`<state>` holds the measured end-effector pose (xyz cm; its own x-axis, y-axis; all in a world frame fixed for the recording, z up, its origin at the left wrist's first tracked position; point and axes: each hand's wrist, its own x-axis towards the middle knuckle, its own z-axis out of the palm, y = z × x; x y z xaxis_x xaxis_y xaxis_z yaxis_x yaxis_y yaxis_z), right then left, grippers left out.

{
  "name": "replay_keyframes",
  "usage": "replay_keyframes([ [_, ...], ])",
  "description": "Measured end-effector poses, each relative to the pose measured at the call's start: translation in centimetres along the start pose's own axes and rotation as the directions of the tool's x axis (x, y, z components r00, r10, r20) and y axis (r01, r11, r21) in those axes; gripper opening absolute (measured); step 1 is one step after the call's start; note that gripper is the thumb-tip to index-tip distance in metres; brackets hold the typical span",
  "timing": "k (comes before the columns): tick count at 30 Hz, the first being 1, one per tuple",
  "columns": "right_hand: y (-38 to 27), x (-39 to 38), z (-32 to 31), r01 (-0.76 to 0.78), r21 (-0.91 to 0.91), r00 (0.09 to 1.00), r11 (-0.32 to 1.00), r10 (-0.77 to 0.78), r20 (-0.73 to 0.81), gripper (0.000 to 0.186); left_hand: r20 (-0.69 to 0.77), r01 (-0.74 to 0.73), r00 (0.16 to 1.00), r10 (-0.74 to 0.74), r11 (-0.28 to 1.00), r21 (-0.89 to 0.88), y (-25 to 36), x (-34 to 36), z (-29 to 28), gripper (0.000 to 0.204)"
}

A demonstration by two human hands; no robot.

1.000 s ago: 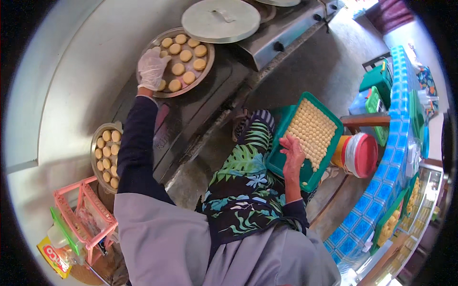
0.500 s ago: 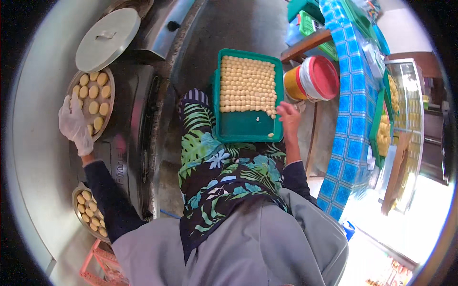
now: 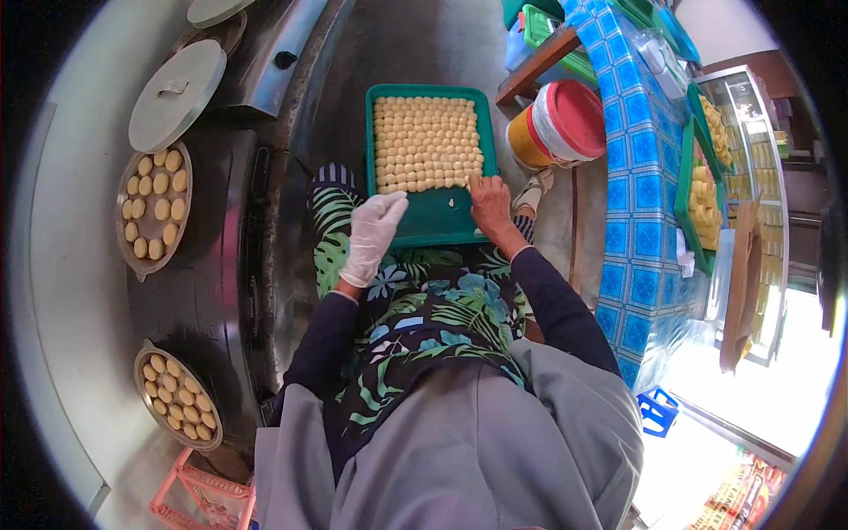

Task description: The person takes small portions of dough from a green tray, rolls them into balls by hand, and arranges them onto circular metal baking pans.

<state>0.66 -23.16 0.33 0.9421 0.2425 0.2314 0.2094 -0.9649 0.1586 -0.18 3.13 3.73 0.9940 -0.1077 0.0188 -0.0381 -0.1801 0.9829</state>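
A green tray [image 3: 415, 228] sits across my lap, with rows of small pale dough balls [image 3: 426, 141] packed over its far part. My right hand [image 3: 495, 210], bare, is over the tray's right side, its fingertips closed on a dough ball at the near right corner of the rows. My left hand [image 3: 374, 234], in a clear plastic glove, hovers above the tray's near left edge with its fingers curled together; whatever they may hold is hidden. To my left, a round pan [image 3: 121, 216] holds several flattened dough rounds spaced apart. A nearer round pan [image 3: 212, 449] holds several more.
Both pans rest on a dark stove [image 3: 199, 291], near a metal lid [image 3: 177, 93]. On the right stand a red-lidded bucket [image 3: 574, 119] and a table with a blue checked cloth [image 3: 632, 234]. A pink plastic crate [image 3: 201, 495] is at lower left.
My left hand has left the farther pan and come right to the tray, its fingers now curled. My right hand has moved in over the tray and closed at the rows' corner.
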Motion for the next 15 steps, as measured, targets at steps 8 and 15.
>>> replay_keyframes([
  [8, -2.5, 0.0, -2.7, -0.454, 0.871, 0.823, 0.186, 0.462, 0.331, 0.014, 0.04, -0.118, 0.993, 0.112, 0.974, 0.194, -2.2, -1.6, 1.2, 0.02],
  [15, -3.0, -2.7, 2.4, -0.153, 0.597, 0.977, 0.788, 0.211, -0.028, 0.007, 0.079, -0.218, 0.976, 0.205, 0.944, 0.246, -2.5, -1.9, 2.5, 0.019],
])
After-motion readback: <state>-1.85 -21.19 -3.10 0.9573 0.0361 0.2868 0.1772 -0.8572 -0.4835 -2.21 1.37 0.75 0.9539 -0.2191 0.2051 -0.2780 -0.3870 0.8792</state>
